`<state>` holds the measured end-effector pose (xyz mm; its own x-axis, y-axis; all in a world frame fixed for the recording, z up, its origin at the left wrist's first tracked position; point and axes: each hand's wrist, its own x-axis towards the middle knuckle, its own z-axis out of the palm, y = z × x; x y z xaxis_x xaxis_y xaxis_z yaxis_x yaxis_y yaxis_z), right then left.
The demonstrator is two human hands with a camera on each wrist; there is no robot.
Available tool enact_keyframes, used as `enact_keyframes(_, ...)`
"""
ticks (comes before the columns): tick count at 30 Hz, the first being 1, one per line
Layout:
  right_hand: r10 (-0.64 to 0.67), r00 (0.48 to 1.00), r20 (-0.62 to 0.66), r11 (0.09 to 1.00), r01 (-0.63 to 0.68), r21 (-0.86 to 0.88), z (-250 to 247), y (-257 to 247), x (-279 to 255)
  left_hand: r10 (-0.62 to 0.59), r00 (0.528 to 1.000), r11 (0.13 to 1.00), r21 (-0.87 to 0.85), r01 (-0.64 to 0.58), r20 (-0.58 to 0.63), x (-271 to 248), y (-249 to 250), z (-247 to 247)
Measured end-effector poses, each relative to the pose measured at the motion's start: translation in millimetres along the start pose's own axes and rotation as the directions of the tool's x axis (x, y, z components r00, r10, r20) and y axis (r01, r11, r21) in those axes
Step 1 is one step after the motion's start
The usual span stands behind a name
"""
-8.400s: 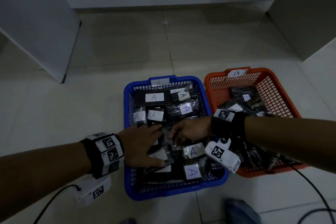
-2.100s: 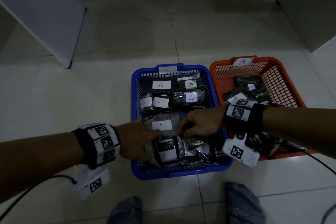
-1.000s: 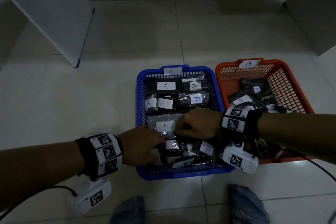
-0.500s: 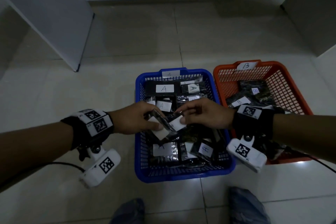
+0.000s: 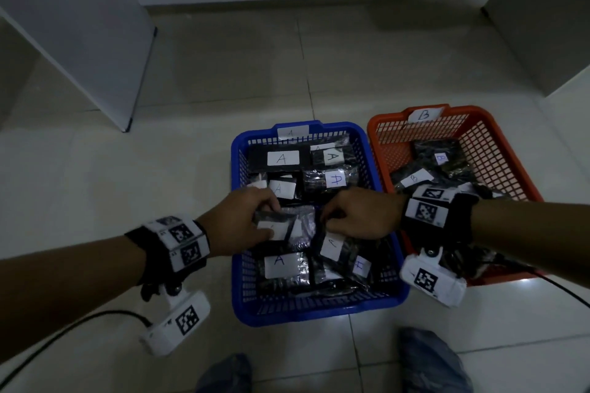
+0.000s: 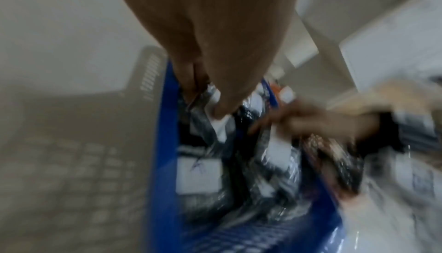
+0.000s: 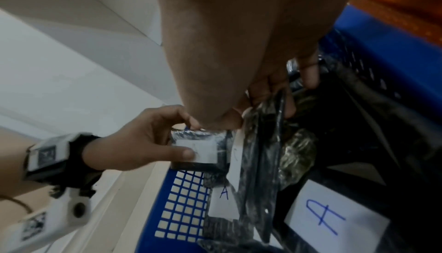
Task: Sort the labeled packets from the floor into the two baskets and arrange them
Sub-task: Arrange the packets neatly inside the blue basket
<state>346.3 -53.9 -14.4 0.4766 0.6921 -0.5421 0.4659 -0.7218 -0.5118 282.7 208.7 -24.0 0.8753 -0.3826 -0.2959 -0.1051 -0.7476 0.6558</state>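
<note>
Packet (image 5: 277,224) lower in blue basket (image 5: 319,313) now

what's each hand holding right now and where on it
Left hand pinches a small black packet at its left edge, thumb on its white label. Right hand grips the top edge of another packet in the blue basket.

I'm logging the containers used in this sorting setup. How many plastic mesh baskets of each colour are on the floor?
Blue plastic mesh basket: 1
Orange plastic mesh basket: 1
Total: 2
</note>
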Motion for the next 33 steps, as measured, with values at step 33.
enact_keyframes(33, 0.163, 0.978, -0.128, 0.969, -0.135, 0.205, -2.8, 8.8, 20.8, 0.201, 0.972, 0.653, 0.722, -0.227, 0.124, 13.5, -0.2, 10.2)
